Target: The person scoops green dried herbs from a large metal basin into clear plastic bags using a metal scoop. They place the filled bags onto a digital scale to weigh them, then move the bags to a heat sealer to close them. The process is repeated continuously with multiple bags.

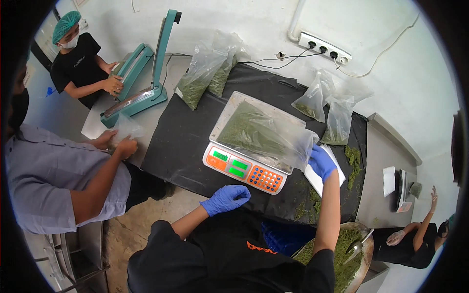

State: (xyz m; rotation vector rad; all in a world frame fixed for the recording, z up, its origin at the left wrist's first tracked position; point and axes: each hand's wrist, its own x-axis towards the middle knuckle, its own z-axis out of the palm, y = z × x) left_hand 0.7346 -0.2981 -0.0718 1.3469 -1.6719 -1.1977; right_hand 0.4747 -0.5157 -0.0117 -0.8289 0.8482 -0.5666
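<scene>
Taking the digital scale [244,168] as the landmark: nearest the wearer, just in front of its keypad, the left hand [225,198] in a blue glove is hanging loosely curled and holding nothing, waiting clear of the platform, probably so it adds no weight. At the scale's right end, the gloved right hand [321,162] is pinching the open mouth of the clear bag of green dried leaf [259,133], which is lying flat across the platform, so the weight rests on the scale while the mouth is being kept accessible. Just right of the scale, under that hand, a white sheet [322,179] is lying on the black cloth [181,141] with spilled leaf around it. Below and right of the scale, a metal bowl of leaf [349,259] is sitting with a scoop (handy for topping up). Beyond the scale, filled bags [202,73] are standing propped; to its far left, a teal heat sealer [141,88] is being worked by other people.
</scene>
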